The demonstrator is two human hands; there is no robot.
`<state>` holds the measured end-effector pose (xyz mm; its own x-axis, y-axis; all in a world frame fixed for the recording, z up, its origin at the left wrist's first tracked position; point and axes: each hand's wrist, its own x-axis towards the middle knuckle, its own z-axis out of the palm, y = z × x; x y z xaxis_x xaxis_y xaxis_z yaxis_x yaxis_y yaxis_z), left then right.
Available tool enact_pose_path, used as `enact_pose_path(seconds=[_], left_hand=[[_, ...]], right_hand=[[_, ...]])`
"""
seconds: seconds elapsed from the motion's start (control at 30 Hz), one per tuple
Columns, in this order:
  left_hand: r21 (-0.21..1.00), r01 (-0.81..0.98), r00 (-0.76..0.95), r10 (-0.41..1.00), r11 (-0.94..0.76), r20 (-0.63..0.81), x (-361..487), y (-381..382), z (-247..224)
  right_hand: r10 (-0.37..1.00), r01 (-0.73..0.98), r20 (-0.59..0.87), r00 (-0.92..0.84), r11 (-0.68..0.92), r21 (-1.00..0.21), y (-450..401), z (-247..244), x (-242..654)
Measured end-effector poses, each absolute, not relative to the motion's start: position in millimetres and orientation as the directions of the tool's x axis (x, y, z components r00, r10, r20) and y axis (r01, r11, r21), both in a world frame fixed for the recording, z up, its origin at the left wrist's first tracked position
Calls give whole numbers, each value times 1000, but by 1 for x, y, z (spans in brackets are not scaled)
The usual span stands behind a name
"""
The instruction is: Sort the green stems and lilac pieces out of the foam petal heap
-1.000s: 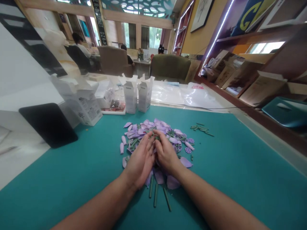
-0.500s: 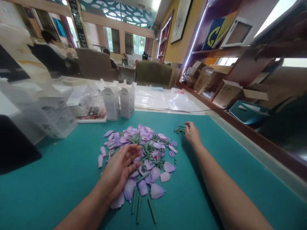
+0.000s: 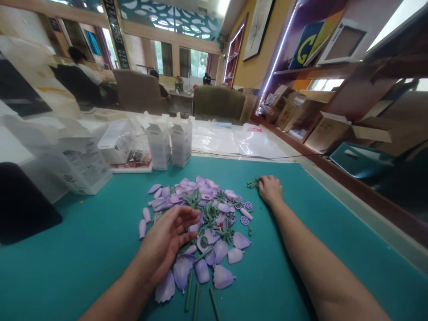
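Note:
A heap of lilac plastic petals (image 3: 183, 271) lies mid-mat, mixed with green leaf pieces (image 3: 210, 213) and small purple wheel-shaped pieces (image 3: 244, 220). Above the heap's left side, my left hand (image 3: 172, 236) is open, its fingers loosely curved and apart, with nothing in it. At the far right of the mat my right hand (image 3: 270, 189) rests low, fingers curled down over the right end of a small bunch of short green stems (image 3: 253, 183). Its fingertips are partly hidden. Longer green stems (image 3: 189, 292) lie near the front edge of the view.
Two white boxes (image 3: 181, 142) stand open-topped behind the green mat (image 3: 107, 249). More white packaging (image 3: 82, 165) and a black object (image 3: 25, 203) are at the left. Plastic sheeting (image 3: 227, 138) covers the table behind. Shelves with cardboard boxes (image 3: 329, 131) line the right; people sit farther back.
My right hand has lowered onto the bunch of short green stems, its fingers curling over them. My left hand keeps nearly the same pose over the heap. The whole view has shifted slightly.

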<state>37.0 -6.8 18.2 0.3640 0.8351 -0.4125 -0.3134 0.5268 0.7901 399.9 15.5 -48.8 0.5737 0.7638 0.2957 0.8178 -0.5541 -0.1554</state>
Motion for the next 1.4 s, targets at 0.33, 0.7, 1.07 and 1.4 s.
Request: enact_pose_path(seconds=[0.33, 0.7, 1.07, 1.4], left_hand=[[787, -322, 378, 834, 526, -402, 37, -7, 17], [817, -322, 377, 857, 478, -352, 36, -6, 15], [799, -368, 355, 866, 476, -353, 35, -6, 14], [774, -412, 353, 867, 482, -352, 34, -7, 12]], right_hand=[[743, 775, 220, 632, -600, -196, 25, -52, 393], [783, 836, 298, 547, -488, -252, 27, -42, 380], [846, 792, 316, -431, 522, -318, -80, 31, 236], [822, 842, 214, -528, 539, 6, -79, -12, 189]])
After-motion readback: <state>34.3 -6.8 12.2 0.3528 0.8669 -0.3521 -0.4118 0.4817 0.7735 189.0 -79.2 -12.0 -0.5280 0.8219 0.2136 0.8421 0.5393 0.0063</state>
